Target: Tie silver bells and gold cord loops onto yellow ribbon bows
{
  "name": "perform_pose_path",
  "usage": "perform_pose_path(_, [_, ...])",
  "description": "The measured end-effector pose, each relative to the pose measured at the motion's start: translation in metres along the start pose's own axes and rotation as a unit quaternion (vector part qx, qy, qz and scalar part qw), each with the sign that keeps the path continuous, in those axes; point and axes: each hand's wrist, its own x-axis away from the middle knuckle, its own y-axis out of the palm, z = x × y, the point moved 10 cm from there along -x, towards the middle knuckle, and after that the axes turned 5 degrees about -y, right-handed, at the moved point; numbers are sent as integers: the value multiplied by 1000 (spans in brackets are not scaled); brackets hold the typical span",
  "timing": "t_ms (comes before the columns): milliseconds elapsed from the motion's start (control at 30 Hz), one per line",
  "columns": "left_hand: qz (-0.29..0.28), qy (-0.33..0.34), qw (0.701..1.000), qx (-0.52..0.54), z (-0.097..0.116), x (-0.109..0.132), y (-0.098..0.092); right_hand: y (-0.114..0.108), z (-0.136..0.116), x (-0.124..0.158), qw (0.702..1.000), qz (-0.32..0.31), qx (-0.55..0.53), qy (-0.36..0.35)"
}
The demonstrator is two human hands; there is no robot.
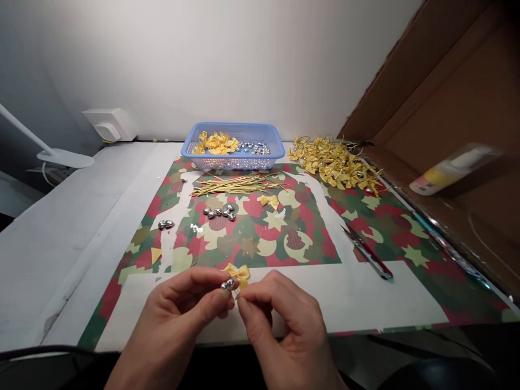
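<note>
My left hand (179, 306) pinches small shiny silver balls (227, 284) between thumb and forefinger. Close by on the right, my right hand (284, 319) has its thumb and forefinger pressed together near the balls. Whatever lies in that pinch is too small to make out. A yellow ribbon bow (238, 272) shows just beyond the fingertips; I cannot tell if it is held or lies on the table. Farther off, another yellow bow (270, 202) and a group of loose silver balls (219, 212) rest on the patterned sheet. A pair of them (166, 223) sits to the left.
Gold twist-tie-like strands (239, 184) lie in front of a blue basket (233, 162) with yellow bows and silver balls. At the back right is a heap of yellow bows (335, 162). Red-handled scissors (368, 253) lie on the right. A bottle (442, 176) stands by the cardboard wall.
</note>
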Motion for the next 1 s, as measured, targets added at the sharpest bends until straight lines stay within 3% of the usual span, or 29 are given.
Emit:
perform_pose_path(267, [4, 47, 996, -73, 8, 4, -1, 1, 1, 3, 1000, -18, 19, -9])
perform_pose_path(467, [-18, 128, 979, -158, 23, 13, 14, 2, 25, 11, 996, -22, -43, 72])
perform_pose_path(533, [-4, 207, 959, -191, 34, 19, 18, 5, 33, 14, 991, -34, -74, 105])
perform_pose_path(667, [-8, 363, 885, -291, 45, 39, 33, 6, 38, 18, 985, -41, -99, 136])
perform_pose_path(833, [-24, 409, 841, -353, 43, 46, 42, 4, 42, 20, 983, -50, -79, 155])
perform_pose_path(1000, [-69, 411, 837, -355, 45, 47, 51, 5, 45, 20, 976, -60, -110, 179])
